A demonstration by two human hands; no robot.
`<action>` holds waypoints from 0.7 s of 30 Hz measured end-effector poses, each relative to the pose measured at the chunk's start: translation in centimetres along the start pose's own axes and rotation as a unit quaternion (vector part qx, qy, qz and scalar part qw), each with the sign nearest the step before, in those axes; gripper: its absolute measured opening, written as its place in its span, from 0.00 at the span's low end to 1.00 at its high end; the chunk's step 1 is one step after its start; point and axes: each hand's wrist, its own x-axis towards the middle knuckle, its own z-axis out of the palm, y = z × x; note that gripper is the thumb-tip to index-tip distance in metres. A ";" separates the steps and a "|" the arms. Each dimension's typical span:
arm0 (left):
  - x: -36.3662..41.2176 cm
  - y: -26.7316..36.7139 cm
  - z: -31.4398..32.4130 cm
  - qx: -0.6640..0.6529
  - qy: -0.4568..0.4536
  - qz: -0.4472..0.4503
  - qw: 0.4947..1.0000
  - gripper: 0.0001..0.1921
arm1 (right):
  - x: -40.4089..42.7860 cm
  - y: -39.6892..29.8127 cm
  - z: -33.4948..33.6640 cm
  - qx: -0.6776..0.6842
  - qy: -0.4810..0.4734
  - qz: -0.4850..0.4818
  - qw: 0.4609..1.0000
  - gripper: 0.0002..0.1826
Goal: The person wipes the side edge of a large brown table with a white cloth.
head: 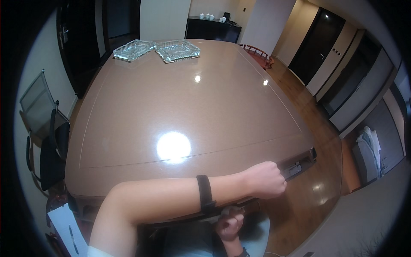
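Note:
My left forearm reaches across the near edge of the brown table (179, 109), with a black strap (205, 194) around it. My left hand (266, 180) is closed in a fist, back upward, beside an open compartment (290, 170) at the table's right corner. Nothing shows sticking out of that fist. Below the forearm, my right hand (229, 225) is above my lap with its fingers curled. A blurred greyish patch lies at its upper fingers, and I cannot tell whether it is a held object. A dark band (244, 253) circles my right wrist.
Two glass ashtrays (135, 50) stand at the table's far end. A mesh-backed chair (51, 138) is on the left. Paper with a pen (73, 239) lies at lower left. A reddish wooden chair (258, 56) stands beyond the far right corner. Cloth (369, 147) is at right.

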 end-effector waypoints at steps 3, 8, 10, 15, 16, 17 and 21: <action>0.0 -0.1 0.2 -0.001 0.004 0.004 1.000 0.11 | 0.3 -0.2 0.0 -0.012 -0.001 0.006 1.000 0.11; 0.0 0.0 0.3 0.000 0.012 0.005 1.000 0.11 | 0.4 -0.3 0.7 -0.010 0.041 0.026 0.999 0.11; 0.0 0.0 0.3 -0.002 0.011 0.004 1.000 0.11 | 0.5 -0.3 0.7 -0.013 0.041 0.025 0.999 0.11; 0.0 0.0 0.0 -0.006 0.000 0.002 1.000 0.11 | 0.6 -0.2 0.8 -0.026 0.036 0.022 0.999 0.11; 0.0 0.0 0.0 -0.007 -0.003 0.001 1.000 0.11 | 0.6 -0.2 0.8 -0.026 0.039 0.022 0.999 0.11; 0.0 0.0 0.0 -0.007 -0.006 0.000 1.000 0.11 | 0.6 -0.2 0.9 -0.026 0.042 0.022 0.999 0.11; 0.0 0.0 0.1 -0.006 -0.003 0.003 1.000 0.11 | 0.5 -0.2 1.0 -0.024 0.047 0.025 0.998 0.10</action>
